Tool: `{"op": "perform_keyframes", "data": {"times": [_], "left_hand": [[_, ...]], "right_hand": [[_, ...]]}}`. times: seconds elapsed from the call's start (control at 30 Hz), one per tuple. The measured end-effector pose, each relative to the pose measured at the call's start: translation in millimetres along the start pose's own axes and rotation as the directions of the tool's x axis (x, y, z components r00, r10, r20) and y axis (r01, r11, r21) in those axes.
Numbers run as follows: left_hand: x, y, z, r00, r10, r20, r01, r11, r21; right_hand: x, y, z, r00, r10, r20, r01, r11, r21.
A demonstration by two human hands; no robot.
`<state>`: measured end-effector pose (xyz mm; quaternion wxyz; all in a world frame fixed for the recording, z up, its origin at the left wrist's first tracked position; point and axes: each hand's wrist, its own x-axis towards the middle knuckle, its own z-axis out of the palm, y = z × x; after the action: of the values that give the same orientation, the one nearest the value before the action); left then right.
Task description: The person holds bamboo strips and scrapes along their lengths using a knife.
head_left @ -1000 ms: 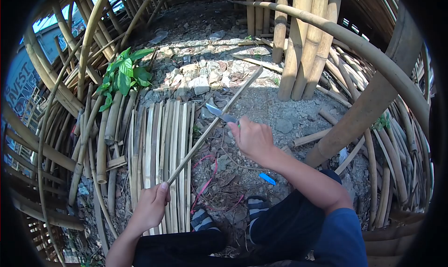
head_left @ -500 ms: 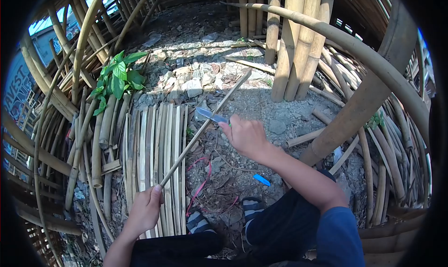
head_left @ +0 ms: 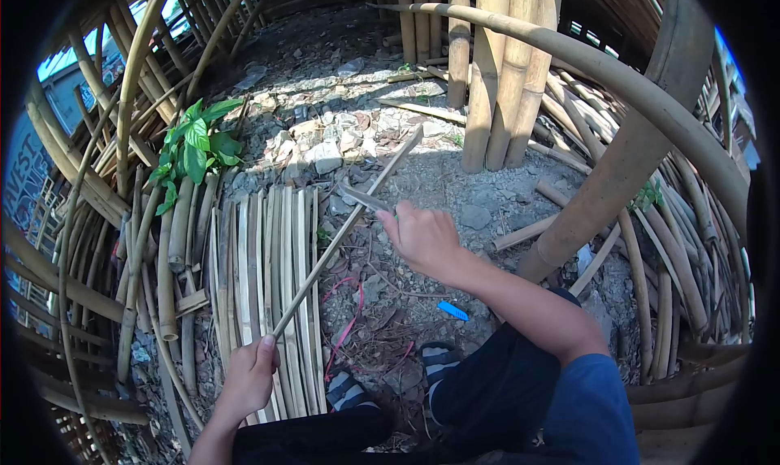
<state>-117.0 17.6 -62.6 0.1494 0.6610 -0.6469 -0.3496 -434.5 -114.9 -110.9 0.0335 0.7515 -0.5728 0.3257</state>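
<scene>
A long thin bamboo strip (head_left: 317,271) slants up and to the right across the middle of the view. My left hand (head_left: 249,373) is closed round its lower end, thumb on top. Further up, my right hand (head_left: 424,236) is closed on a knife, its handle hidden in the fingers. The knife blade (head_left: 364,197) points left and crosses the strip near its upper part. Under the strip lies a row of split bamboo strips (head_left: 276,221), side by side on the ground.
A blue object (head_left: 452,310) and a pink string (head_left: 349,328) lie near my feet. Upright bamboo poles (head_left: 513,75) stand ahead. A thick leaning pole (head_left: 605,193) and a curved pole (head_left: 650,99) are at the right. A leafy plant (head_left: 195,148) is at the left.
The knife blade has turned and now shows narrower against the strip. The whole view has shifted slightly. Both hands keep their holds.
</scene>
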Motion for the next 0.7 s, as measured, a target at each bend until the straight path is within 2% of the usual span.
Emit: {"op": "perform_keyframes", "data": {"times": [0.03, 0.1, 0.2, 0.23, 0.3, 0.37, 0.43, 0.57, 0.63, 0.7], "left_hand": [[1.2, 1.0, 0.4, 1.000, 0.017, -0.002, -0.017, 1.000, 0.002], [1.2, -0.6, 3.5, 1.000, 0.016, -0.006, -0.016, 1.000, -0.005], [-4.0, 7.6, 1.0, 1.000, 0.021, -0.015, -0.021, 1.000, -0.002], [-5.5, 10.9, 0.4, 0.999, 0.041, -0.019, -0.040, 0.999, 0.005], [-6.0, 5.5, 2.7, 0.998, 0.046, -0.034, -0.045, 0.999, 0.016], [-5.4, 4.2, 0.4, 0.997, 0.057, -0.045, -0.056, 0.998, 0.034], [-5.7, 6.3, 1.7, 1.000, 0.019, -0.023, -0.018, 0.998, 0.062], [-3.9, 6.9, 2.7, 0.999, 0.041, -0.022, -0.040, 0.999, 0.038], [-10.7, 1.2, 5.5, 0.999, 0.035, -0.014, -0.034, 0.998, 0.062], [-7.4, 3.0, 2.5, 0.999, 0.044, -0.018, -0.042, 0.996, 0.081]], "right_hand": [[-10.0, -12.7, -0.7, 1.000, 0.003, 0.001, -0.003, 1.000, -0.002], [-25.5, -32.3, 0.3, 0.981, -0.170, 0.093, 0.158, 0.980, 0.124], [-24.9, -32.2, 2.7, 0.978, -0.209, 0.027, 0.204, 0.969, 0.138], [-22.2, -29.3, 1.8, 0.977, -0.209, 0.030, 0.203, 0.969, 0.140], [-7.9, -15.7, -2.2, 0.996, -0.069, 0.055, 0.066, 0.996, 0.055], [1.0, 2.7, -3.1, 0.995, -0.095, -0.002, 0.095, 0.995, 0.009], [3.1, 10.0, -5.1, 0.994, -0.107, 0.003, 0.107, 0.994, 0.001], [18.9, 32.1, -1.9, 0.995, -0.097, 0.036, 0.098, 0.994, -0.045], [37.4, 68.9, -5.7, 0.968, 0.251, -0.023, -0.252, 0.966, -0.065], [42.0, 74.9, -18.1, 0.958, 0.286, -0.007, -0.286, 0.956, -0.069]]}}
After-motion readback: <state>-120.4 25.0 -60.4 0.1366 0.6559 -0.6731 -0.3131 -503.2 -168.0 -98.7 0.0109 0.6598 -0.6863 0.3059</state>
